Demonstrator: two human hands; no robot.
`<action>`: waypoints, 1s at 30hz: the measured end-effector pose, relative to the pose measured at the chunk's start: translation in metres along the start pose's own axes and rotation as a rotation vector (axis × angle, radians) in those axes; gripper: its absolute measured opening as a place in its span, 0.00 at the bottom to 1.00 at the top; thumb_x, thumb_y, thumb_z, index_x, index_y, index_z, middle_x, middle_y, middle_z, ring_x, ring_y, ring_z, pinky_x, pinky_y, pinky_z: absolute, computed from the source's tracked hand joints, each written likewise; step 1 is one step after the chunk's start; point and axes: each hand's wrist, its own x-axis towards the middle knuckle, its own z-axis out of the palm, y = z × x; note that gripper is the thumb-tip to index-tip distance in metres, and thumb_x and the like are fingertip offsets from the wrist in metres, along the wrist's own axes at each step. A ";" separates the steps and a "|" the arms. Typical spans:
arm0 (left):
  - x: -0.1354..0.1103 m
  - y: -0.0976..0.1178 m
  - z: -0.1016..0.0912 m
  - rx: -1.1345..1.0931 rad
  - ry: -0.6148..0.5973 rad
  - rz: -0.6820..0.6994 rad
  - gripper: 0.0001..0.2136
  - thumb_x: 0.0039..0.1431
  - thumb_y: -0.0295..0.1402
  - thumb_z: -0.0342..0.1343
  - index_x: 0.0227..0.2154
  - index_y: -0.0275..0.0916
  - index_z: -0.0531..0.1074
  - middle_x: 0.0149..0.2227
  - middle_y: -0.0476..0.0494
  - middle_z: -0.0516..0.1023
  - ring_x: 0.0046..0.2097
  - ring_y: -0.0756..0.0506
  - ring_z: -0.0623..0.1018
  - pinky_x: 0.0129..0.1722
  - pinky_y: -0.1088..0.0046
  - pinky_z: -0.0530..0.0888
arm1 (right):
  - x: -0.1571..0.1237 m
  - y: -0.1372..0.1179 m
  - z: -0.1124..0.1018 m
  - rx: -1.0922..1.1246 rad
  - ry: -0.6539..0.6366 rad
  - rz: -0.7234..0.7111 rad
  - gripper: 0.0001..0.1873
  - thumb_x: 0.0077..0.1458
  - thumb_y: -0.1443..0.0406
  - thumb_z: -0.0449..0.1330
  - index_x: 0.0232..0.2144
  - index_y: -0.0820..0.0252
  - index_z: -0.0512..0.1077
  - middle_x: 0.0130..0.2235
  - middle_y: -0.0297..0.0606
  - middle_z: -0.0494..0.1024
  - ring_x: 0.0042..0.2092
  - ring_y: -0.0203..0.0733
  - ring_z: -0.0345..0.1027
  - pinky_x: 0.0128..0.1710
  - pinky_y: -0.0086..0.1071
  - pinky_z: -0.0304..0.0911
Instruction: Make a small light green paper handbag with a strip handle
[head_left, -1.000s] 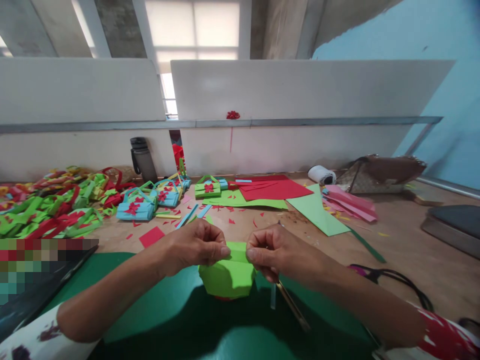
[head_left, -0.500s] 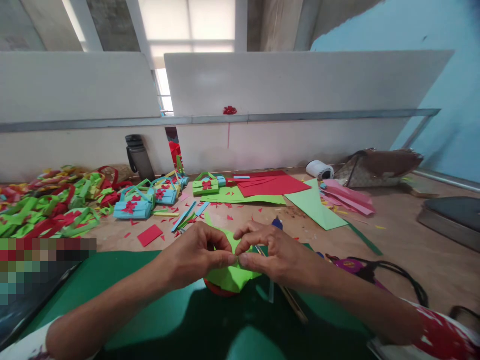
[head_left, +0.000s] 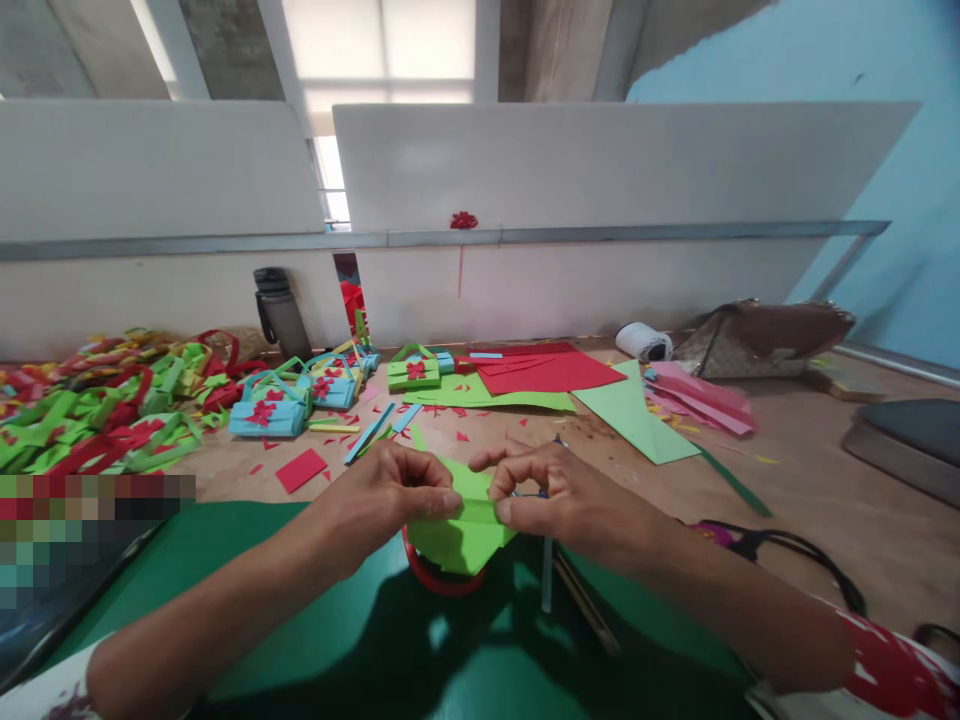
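Note:
Both my hands pinch a folded piece of light green paper [head_left: 461, 535] held just above a dark green sheet [head_left: 315, 620] at the front of the table. My left hand [head_left: 390, 495] grips its left edge with thumb and fingers closed. My right hand [head_left: 551, 495] pinches the right edge, forefinger curled over the top. A red ring-shaped object [head_left: 439, 580] lies under the paper, mostly hidden. A thin pale strip [head_left: 547, 588] and a stick-like tool [head_left: 589, 618] lie below my right hand.
Small blue and green paper baskets [head_left: 270, 412] and a heap of coloured strips [head_left: 97, 405] sit at the left. Red and green sheets [head_left: 547, 372], pink strips [head_left: 701, 405], a tape roll [head_left: 643, 342], a bottle [head_left: 277, 312] and a bag [head_left: 757, 335] lie behind. Black scissors handles [head_left: 787, 550] rest at the right.
The paper went from a bulky shape held up to a flatter fold pressed lower. My fingertips came together, then slid slightly apart along the crease. The red ring shows underneath now.

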 end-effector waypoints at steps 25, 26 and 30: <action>0.001 -0.001 -0.015 0.087 -0.089 0.108 0.03 0.44 0.31 0.58 0.20 0.37 0.73 0.55 0.41 0.68 0.57 0.35 0.64 0.52 0.58 0.61 | 0.001 0.001 -0.002 -0.170 -0.005 -0.072 0.10 0.51 0.66 0.52 0.19 0.60 0.60 0.36 0.35 0.67 0.34 0.37 0.59 0.31 0.31 0.53; 0.001 -0.003 -0.017 0.057 -0.099 0.098 0.04 0.45 0.31 0.58 0.20 0.37 0.73 0.55 0.41 0.69 0.57 0.35 0.64 0.52 0.59 0.62 | 0.002 0.001 -0.003 -0.154 -0.003 -0.077 0.10 0.50 0.66 0.52 0.19 0.60 0.60 0.35 0.34 0.67 0.33 0.36 0.59 0.30 0.31 0.52; 0.002 -0.009 -0.025 0.000 -0.129 0.116 0.10 0.54 0.37 0.55 0.33 0.38 0.77 0.52 0.41 0.72 0.54 0.37 0.68 0.51 0.61 0.63 | 0.005 0.010 -0.003 -0.014 -0.002 -0.044 0.11 0.50 0.62 0.54 0.19 0.59 0.62 0.25 0.30 0.62 0.27 0.34 0.53 0.27 0.30 0.49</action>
